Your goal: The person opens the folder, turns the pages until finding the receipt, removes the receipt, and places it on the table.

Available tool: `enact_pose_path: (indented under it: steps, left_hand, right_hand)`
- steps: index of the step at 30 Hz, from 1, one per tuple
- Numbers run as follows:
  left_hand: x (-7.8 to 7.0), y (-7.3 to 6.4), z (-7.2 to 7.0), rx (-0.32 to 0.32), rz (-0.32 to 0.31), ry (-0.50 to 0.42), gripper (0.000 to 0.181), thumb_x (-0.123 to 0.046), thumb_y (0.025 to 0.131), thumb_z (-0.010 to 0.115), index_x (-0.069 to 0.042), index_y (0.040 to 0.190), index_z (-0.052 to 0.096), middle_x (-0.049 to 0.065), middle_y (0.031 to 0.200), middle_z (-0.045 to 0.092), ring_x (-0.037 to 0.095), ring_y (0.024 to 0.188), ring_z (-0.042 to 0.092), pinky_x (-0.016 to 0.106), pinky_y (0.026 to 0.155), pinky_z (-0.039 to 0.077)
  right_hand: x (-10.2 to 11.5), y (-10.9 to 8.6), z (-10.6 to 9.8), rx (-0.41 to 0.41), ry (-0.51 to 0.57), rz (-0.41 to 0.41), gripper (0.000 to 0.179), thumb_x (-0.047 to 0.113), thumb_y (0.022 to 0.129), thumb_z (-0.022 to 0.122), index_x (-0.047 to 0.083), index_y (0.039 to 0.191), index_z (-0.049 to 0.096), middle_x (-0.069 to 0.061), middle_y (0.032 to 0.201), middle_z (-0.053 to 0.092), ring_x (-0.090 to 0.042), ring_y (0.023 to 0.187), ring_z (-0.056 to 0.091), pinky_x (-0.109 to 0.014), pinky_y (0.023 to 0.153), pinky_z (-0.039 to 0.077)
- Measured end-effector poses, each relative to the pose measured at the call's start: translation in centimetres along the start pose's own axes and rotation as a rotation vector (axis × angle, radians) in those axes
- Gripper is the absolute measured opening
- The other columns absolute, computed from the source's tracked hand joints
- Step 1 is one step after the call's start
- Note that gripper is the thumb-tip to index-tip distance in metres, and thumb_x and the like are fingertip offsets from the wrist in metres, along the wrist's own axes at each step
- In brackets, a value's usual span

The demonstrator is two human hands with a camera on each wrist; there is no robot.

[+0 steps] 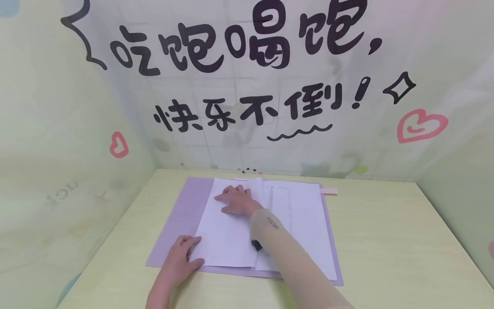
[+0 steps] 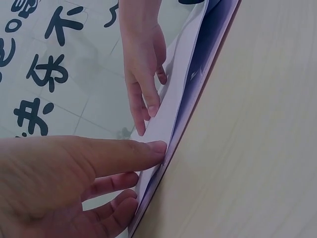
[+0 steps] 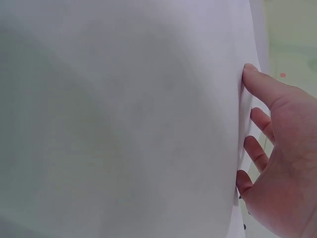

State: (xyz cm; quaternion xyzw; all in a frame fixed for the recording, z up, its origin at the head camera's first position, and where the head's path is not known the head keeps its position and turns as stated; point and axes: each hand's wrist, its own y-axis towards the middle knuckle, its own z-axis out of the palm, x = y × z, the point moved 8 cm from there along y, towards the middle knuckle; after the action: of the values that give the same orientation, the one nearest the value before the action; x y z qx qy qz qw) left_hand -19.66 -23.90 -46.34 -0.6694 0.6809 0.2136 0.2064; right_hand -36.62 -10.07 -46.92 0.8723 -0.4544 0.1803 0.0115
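A purple folder (image 1: pixel 193 199) lies spread on the table with white sheets inside. The left-hand sheet (image 1: pixel 227 244) is blank on its upper side, and the right-hand sheet (image 1: pixel 308 231) carries rows of small print. My right hand (image 1: pixel 237 201) rests on the upper part of the blank sheet, fingers spread and slightly bent, pointing left. In the right wrist view its fingertips (image 3: pixel 250 144) touch the paper. At the lower left corner of the same sheet is my left hand (image 1: pixel 181 259), thumb and index finger apart. In the left wrist view its thumb (image 2: pixel 157 147) lies on the paper near the edge.
The folder lies on a pale wooden table (image 1: pixel 393 240). A pink tab (image 1: pixel 329 191) sticks out at the folder's right edge. Printed fabric walls (image 1: pixel 247 148) with black lettering enclose the table's back and sides. My right sleeve (image 1: pixel 297 257) covers part of the printed sheet.
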Motion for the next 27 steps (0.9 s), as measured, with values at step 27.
enact_pose_path:
  steps: [27]
  left_hand:
    - [-0.2, -0.1, 0.1, -0.010, -0.025, -0.030, 0.058, -0.012, 0.073, 0.084, -0.003, 0.128, 0.064, 0.012, 0.124, 0.058, 0.010, 0.079, 0.044, 0.021, 0.067, 0.039]
  right_hand:
    - [-0.7, -1.9, -1.6, -0.027, 0.209, -0.058, 0.047, 0.031, 0.099, 0.058, 0.027, 0.145, 0.050, 0.002, 0.152, 0.048, -0.023, 0.143, 0.040, -0.045, 0.120, 0.030]
